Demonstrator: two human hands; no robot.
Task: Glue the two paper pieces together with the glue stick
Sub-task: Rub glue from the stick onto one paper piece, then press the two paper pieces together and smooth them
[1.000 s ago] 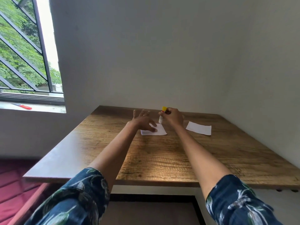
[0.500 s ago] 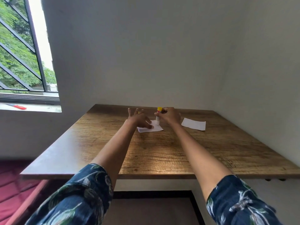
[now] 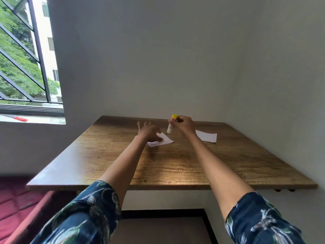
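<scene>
A small white paper piece [image 3: 165,140] lies on the wooden table [image 3: 175,166], far from me. My left hand [image 3: 149,131] rests flat on its left part, fingers spread. My right hand [image 3: 184,125] grips a white glue stick [image 3: 170,127] with a yellow end, held tip down just above the paper's far right corner. Whether the tip touches the paper is unclear. A second white paper piece [image 3: 207,136] lies on the table to the right of my right hand, apart from it.
Grey walls close in behind and to the right of the table. A barred window [image 3: 26,67] is at the left, with a red tool [image 3: 18,118] on its sill. A red cushioned seat [image 3: 15,208] is at the lower left.
My right hand has lifted the glue stick a little off the paper and to the right. My left hand stays on the paper, which looks slightly turned. The camera shifted.
</scene>
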